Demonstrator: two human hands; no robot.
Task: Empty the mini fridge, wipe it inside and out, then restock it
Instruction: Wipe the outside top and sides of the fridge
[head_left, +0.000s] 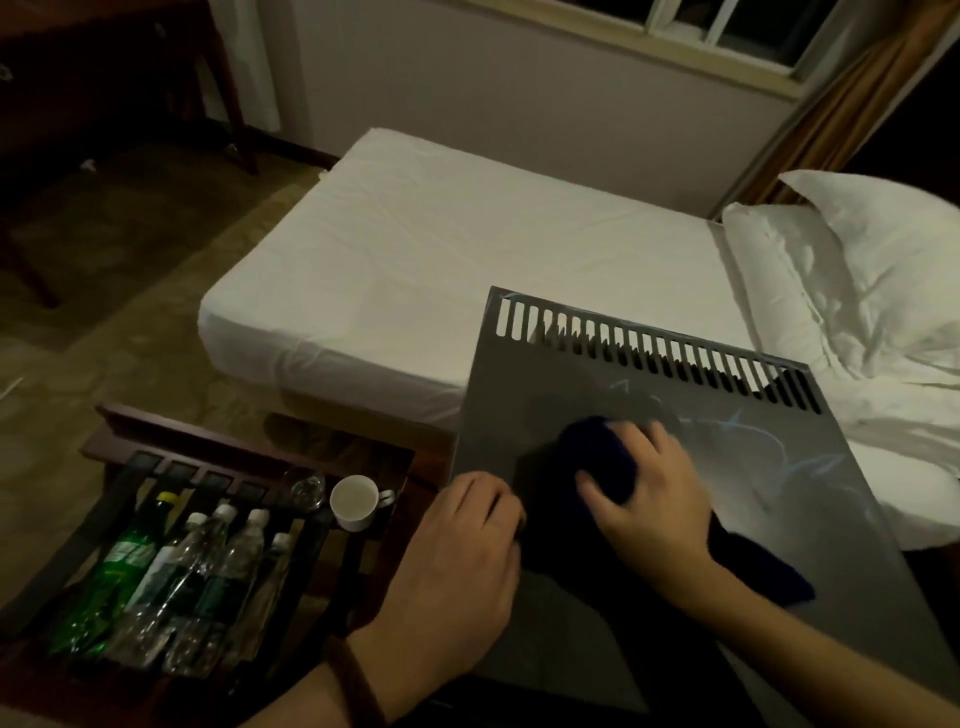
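Now the right hand (644, 493) is pressing a dark cloth (602, 462) flat on the fridge (649, 395) top, fingers spread. Its slots run along the far edge, ahead. The left hand (462, 551) is gripping the left edge.

Dimly lit room. A bed (467, 249) with a white sheet occupies the centre; a rumpled white pillow (857, 291) lies at its right. A pale wall (519, 93) stands beyond, with a window (727, 26) and brown curtain (852, 93) far right. Patterned carpet (130, 291) covers the left floor.
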